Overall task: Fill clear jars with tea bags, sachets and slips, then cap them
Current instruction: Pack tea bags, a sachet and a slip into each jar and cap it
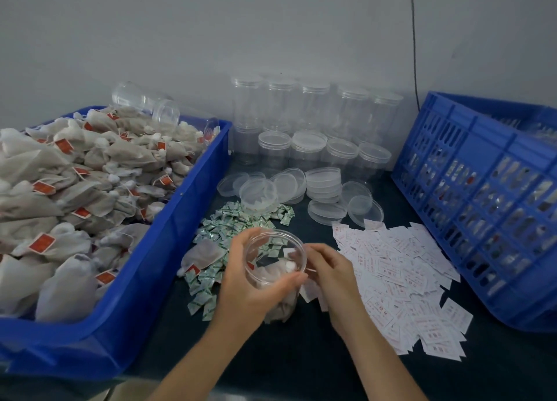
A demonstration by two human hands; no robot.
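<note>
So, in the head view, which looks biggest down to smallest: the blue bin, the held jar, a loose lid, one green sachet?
1. blue bin, by far.
2. jar, though it sits nearer the camera than the lid, so the gap is unsure.
3. lid.
4. sachet, clearly smallest.

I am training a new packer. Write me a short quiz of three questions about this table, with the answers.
1. True or false: the jar in the left hand is capped.
2. The heap of white slips lies: A left of the jar; B right of the jar; C inside the jar.
3. Name the small green items heaped on the table beside the jar.

Key: 1 false; 2 B; 3 sachets.
</note>
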